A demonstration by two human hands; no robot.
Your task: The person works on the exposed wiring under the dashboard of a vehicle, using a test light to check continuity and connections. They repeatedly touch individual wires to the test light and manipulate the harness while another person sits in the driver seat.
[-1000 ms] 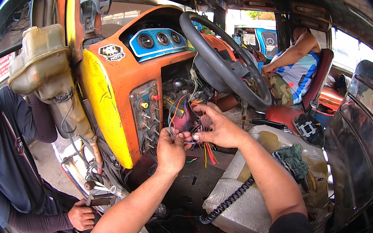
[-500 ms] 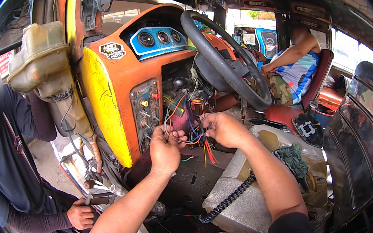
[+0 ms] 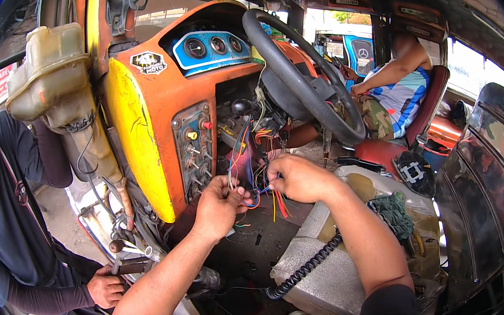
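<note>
Thin coloured electrical wires (image 3: 240,150) hang out of an opening below the steering wheel. My left hand (image 3: 218,209) pinches some of them between thumb and fingertips, and an orange and blue loop bends away from its fingers. To the right and slightly higher, my right hand (image 3: 303,179) has its fingers curled closed on the bundle, close to a blue wire. Loose red and yellow wire ends (image 3: 281,205) dangle just below it. The fingers hide exactly which strands each hand grips.
An orange dashboard (image 3: 174,101) carries a switch panel (image 3: 195,150) left of the wires. The steering wheel (image 3: 302,79) stands above them. A worn seat (image 3: 319,273) with a black coiled cord (image 3: 307,268) lies right. One person (image 3: 399,87) sits opposite; another (image 3: 27,193) stands at left.
My left hand has shifted slightly down and left, still pinching wires, and the strands above it hang straighter. My right hand stays nearly in place. The view has tilted a little.
</note>
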